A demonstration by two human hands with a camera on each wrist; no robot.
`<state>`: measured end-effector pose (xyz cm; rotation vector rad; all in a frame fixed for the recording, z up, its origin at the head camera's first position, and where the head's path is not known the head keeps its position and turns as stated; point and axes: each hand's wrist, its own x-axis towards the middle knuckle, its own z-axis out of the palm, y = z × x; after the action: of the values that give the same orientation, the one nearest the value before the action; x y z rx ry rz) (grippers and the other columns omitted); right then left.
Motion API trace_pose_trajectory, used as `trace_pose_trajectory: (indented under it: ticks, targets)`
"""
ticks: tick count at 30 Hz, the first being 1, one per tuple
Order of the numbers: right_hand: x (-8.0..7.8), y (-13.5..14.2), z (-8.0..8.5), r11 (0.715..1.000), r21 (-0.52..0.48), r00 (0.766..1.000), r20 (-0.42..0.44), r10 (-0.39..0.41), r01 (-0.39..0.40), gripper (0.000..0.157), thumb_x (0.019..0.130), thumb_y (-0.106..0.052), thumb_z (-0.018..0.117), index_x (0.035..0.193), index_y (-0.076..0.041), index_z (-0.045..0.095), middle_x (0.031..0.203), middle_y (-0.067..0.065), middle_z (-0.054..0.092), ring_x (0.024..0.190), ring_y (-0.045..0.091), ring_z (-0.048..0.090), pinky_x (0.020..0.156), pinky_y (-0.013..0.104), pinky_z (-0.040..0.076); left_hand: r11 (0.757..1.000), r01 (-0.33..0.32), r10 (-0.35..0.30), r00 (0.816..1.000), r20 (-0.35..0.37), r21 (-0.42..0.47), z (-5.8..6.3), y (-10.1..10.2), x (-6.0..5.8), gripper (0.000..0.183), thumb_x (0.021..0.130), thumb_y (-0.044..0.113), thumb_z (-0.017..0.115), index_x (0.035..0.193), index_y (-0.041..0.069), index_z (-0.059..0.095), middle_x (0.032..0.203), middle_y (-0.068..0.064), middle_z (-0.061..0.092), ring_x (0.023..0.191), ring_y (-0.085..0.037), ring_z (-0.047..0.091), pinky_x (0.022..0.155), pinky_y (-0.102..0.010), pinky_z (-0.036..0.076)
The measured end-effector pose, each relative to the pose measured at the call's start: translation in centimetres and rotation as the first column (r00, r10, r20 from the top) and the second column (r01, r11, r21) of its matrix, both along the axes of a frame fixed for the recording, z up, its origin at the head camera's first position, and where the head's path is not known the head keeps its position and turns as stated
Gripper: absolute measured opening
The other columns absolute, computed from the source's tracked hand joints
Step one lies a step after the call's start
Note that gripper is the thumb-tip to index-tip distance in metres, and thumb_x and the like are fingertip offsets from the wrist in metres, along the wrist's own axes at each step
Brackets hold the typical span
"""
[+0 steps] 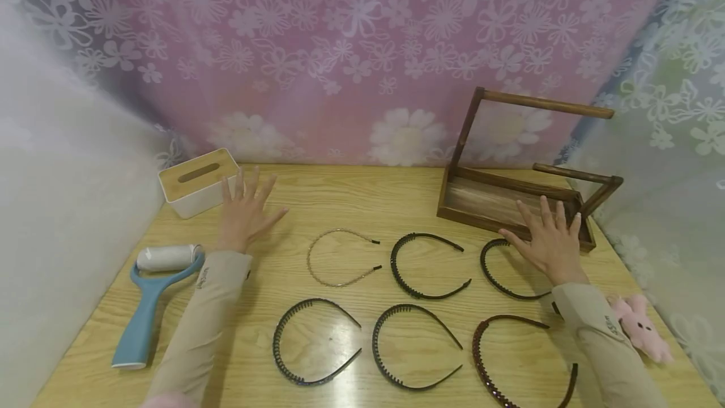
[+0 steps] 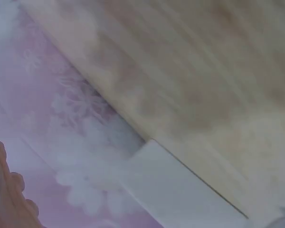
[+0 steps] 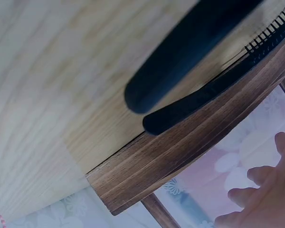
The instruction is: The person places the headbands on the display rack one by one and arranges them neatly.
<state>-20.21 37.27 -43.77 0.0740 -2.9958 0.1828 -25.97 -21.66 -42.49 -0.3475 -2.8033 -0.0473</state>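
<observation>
My left hand (image 1: 245, 213), fingers spread, hovers by the front right corner of a white tissue box (image 1: 198, 181) with a wooden lid. My right hand (image 1: 549, 241) is spread above the third headband (image 1: 491, 263) of the back row and the front of a dark wooden rack (image 1: 481, 203); part of that headband is hidden. Beside it in the back row lie a black headband (image 1: 403, 272) and a thin gold one (image 1: 311, 260). The front row has a dark toothed headband (image 1: 277, 345), another dark one (image 1: 376, 348) and a dark red one (image 1: 481, 357). Neither hand holds anything.
A blue-handled lint roller (image 1: 141, 313) lies at the left on the wooden table (image 1: 340, 197). A pink plush toy (image 1: 642, 329) sits by the right forearm. Flowered cloth (image 1: 340, 80) hangs behind the table, and the rack's frame rises at the back right.
</observation>
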Motion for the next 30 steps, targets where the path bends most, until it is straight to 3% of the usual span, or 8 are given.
trace_pose_trajectory:
  ticks: [7, 10, 15, 20, 24, 30]
  targets:
    - [0.0, 0.5, 0.1, 0.998, -0.047, 0.999, 0.032, -0.035, 0.037, 0.084, 0.094, -0.067, 0.041, 0.158, -0.028, 0.004, 0.16, 0.029, -0.004, 0.14, 0.063, 0.001, 0.109, 0.08, -0.006, 0.997, 0.056, -0.063, 0.987, 0.145, 0.055, 1.9, 4.7, -2.1, 0.086, 0.095, 0.06, 0.048, 0.158, 0.013, 0.011, 0.163, -0.019, 0.016, 0.15, -0.043, 0.008, 0.122, -0.064, 0.011]
    - [0.0, 1.0, 0.1, 0.997, -0.055, 0.998, 0.024, -0.055, 0.056, 0.083, 0.095, -0.068, 0.039, 0.159, -0.025, 0.007, 0.16, 0.031, 0.0, 0.138, 0.064, 0.008, 0.108, 0.081, -0.002, 0.993, 0.092, -0.104, 0.976, 0.192, 0.068, 2.9, 7.4, -2.8, 0.086, 0.097, 0.061, 0.042, 0.157, 0.007, 0.012, 0.161, -0.02, 0.021, 0.149, -0.042, 0.017, 0.122, -0.059, 0.017]
    - [0.1, 1.7, 0.1, 0.996, -0.052, 0.997, -0.013, -0.072, 0.071, 0.083, 0.095, -0.066, 0.039, 0.158, -0.021, 0.011, 0.156, 0.037, 0.009, 0.128, 0.068, 0.022, 0.107, 0.08, 0.009, 0.982, 0.151, -0.175, 0.952, 0.25, 0.111, 4.0, 11.8, -4.0, 0.083, 0.099, 0.061, 0.037, 0.157, 0.008, 0.013, 0.161, -0.019, 0.022, 0.149, -0.039, 0.021, 0.124, -0.055, 0.019]
    - [0.8, 2.5, 0.1, 0.989, -0.086, 0.993, -0.008, -0.12, 0.119, 0.084, 0.097, -0.065, 0.036, 0.158, -0.012, 0.012, 0.152, 0.042, 0.012, 0.124, 0.071, 0.022, 0.102, 0.08, 0.018, 0.965, 0.189, -0.24, 0.916, 0.323, 0.182, 4.5, 15.9, -5.0, 0.079, 0.101, 0.059, 0.035, 0.155, 0.004, 0.019, 0.16, -0.019, 0.025, 0.148, -0.036, 0.024, 0.123, -0.052, 0.022]
    - [1.3, 3.2, 0.3, 0.976, -0.146, 0.987, 0.013, -0.16, 0.16, 0.085, 0.098, -0.063, 0.033, 0.157, -0.006, 0.012, 0.149, 0.045, 0.014, 0.125, 0.072, 0.02, 0.098, 0.081, 0.021, 0.945, 0.22, -0.299, 0.881, 0.368, 0.24, 4.4, 18.8, -5.5, 0.066, 0.104, 0.046, 0.039, 0.154, 0.006, 0.025, 0.158, -0.015, 0.031, 0.146, -0.032, 0.031, 0.122, -0.048, 0.029]
    - [2.1, 4.6, 0.7, 0.949, -0.227, 0.975, 0.081, -0.207, 0.22, 0.086, 0.1, -0.061, 0.028, 0.154, 0.004, 0.011, 0.146, 0.049, 0.013, 0.126, 0.07, 0.018, 0.098, 0.08, 0.022, 0.871, 0.279, -0.441, 0.806, 0.394, 0.406, 2.9, 23.3, -5.6, 0.057, 0.104, 0.028, 0.046, 0.155, 0.011, 0.025, 0.16, -0.011, 0.029, 0.148, -0.027, 0.029, 0.123, -0.042, 0.029]
